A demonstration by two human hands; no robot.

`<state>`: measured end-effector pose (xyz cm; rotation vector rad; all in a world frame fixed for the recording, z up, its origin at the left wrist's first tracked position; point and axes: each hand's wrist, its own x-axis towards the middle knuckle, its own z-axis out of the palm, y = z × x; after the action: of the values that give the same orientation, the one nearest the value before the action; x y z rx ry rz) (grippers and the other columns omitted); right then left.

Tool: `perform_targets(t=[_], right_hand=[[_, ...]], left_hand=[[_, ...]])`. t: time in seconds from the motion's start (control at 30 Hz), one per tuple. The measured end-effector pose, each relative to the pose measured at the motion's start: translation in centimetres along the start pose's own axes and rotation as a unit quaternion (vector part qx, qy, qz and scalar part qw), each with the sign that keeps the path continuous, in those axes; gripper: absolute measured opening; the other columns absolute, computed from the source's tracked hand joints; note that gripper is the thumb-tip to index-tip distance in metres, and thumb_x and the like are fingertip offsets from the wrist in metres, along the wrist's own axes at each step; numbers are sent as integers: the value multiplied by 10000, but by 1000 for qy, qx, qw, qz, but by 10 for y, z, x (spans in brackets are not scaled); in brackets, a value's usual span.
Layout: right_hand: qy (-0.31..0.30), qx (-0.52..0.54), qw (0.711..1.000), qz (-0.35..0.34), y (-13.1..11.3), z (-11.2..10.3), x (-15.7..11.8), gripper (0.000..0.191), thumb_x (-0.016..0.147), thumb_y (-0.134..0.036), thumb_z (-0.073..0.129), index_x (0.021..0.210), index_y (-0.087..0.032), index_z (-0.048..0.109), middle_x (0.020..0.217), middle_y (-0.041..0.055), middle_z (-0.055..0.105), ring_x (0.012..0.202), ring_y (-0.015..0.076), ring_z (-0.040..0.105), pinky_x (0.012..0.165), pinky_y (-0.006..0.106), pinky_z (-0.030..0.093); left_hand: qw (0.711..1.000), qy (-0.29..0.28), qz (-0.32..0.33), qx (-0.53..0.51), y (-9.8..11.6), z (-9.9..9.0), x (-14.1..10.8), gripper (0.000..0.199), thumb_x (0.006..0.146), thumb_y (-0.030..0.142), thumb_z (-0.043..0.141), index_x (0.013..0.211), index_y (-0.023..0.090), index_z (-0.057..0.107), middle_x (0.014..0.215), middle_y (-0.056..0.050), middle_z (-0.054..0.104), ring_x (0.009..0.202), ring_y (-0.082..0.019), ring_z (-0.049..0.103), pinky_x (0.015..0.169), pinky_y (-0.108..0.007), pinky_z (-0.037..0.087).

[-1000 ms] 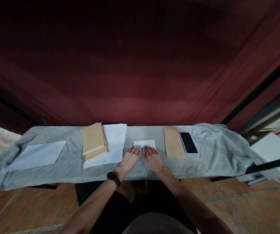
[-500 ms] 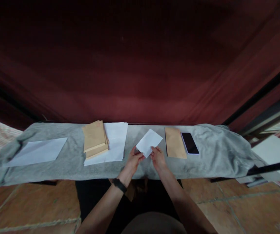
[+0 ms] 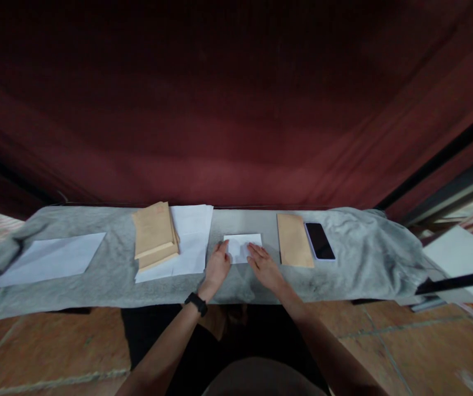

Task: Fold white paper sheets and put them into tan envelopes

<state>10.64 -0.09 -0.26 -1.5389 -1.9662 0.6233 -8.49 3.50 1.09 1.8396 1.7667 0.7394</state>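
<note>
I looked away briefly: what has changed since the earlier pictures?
The small white sheet, held up at a slant half a second ago, is back down, straightened and flat, on the grey cloth. The left hand and right hand no longer lift it but touch its sides. The brown envelopes and phone stayed put.

The left forearm wears near the wrist a black band, similar to a watch; the right forearm is bare; black clothing covers the legs
</note>
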Motion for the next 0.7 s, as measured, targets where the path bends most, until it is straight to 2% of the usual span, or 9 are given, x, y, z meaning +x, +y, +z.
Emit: perform_targets(t=[0.03,0.1,0.17,0.27,0.43,0.53,0.7], right_hand=[[-11,-86,996,-27,2,1,3,475,1042,-338,388,1464,-187,548,1550,79,506,1453,218,442,1228,441,328],[-26,-176,983,-41,5,5,8,483,1061,-337,364,1488,-169,518,1574,89,467,1469,225,420,1233,450,306],[-30,-207,977,-44,9,9,10,483,1076,-331,327,1493,-173,512,1578,87,457,1467,216,422,1228,436,303],[-27,-221,974,-45,16,14,16,501,1083,-340,298,1513,-160,482,1591,90,435,1476,211,406,1228,420,289],[11,-257,966,-19,28,17,31,549,1079,-354,303,1561,-104,384,1621,120,371,1503,245,353,1234,453,248],[31,-267,963,-14,35,19,35,558,1075,-356,303,1566,-101,377,1622,128,365,1492,268,370,1234,468,230],[42,-278,960,0,42,22,34,583,1071,-377,305,1577,-92,351,1632,149,344,1491,296,364,1230,485,211]], left_hand=[[1000,6,7,20,3,1,-5,558,853,9,442,1384,111,579,1379,-191,609,1220,-289,628,1095,-485,469],[997,11,34,65,7,7,-15,537,905,53,428,1422,126,549,1546,-190,470,1387,-319,499,1159,-525,399],[987,-2,92,135,9,16,-22,503,976,150,411,1471,144,502,1629,-166,366,1493,-322,364,1203,-542,335],[957,-29,160,242,6,32,-27,527,1034,324,391,1523,133,436,1642,-168,343,1540,-301,276,1237,-532,280],[951,-12,157,266,-2,44,-28,600,1041,386,355,1569,102,344,1633,-176,352,1540,-279,276,1252,-512,248],[954,0,156,254,-5,44,-29,626,1039,398,347,1582,89,304,1627,-187,354,1534,-276,292,1243,-501,276],[961,18,110,255,-10,41,-33,639,1038,413,350,1560,44,343,1625,-209,344,1530,-295,298,1238,-482,301]])
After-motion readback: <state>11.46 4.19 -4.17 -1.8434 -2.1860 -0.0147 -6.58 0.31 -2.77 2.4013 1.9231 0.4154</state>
